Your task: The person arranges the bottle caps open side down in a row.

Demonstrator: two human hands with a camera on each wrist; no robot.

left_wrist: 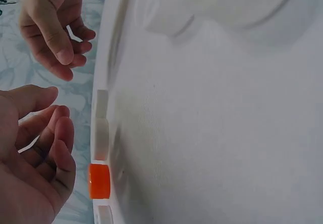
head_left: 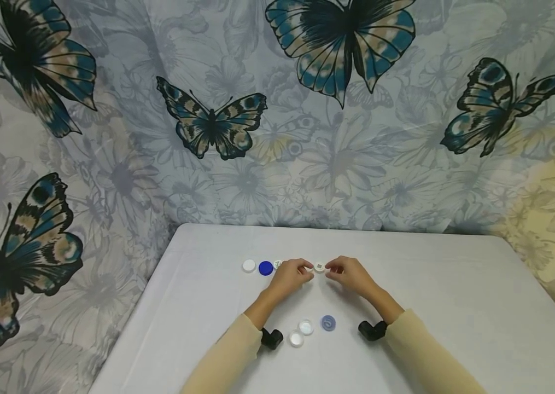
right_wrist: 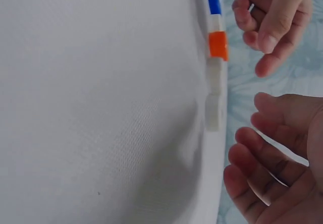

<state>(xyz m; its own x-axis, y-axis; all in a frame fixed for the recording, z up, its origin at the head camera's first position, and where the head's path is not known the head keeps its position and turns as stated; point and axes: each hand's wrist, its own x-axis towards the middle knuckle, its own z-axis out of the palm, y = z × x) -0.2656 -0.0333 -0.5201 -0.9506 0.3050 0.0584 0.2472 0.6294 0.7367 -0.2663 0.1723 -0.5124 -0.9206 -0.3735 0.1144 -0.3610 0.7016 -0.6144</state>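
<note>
Between both hands in the head view lies a white cap (head_left: 319,267) with a small mark on top. My left hand (head_left: 291,278) is just left of it, fingers loosely bent, covering part of the row. To the right, my right hand (head_left: 351,273) hovers with bent fingers beside the same cap. In the left wrist view, my left hand (left_wrist: 35,153) holds nothing, and an orange cap (left_wrist: 100,181) stands among white ones. The right wrist view has my right hand (right_wrist: 282,158) with relaxed, parted fingers near the end white cap (right_wrist: 213,113), a gap between them.
Left of the hands, the row has a white cap (head_left: 249,266), a blue cap (head_left: 265,268) and a patterned white cap (head_left: 278,265). Nearer the body lie two white caps (head_left: 306,327) (head_left: 296,339) and a grey-blue cap (head_left: 328,323). Butterfly-patterned cloth (head_left: 238,191) hangs behind the white table (head_left: 430,284).
</note>
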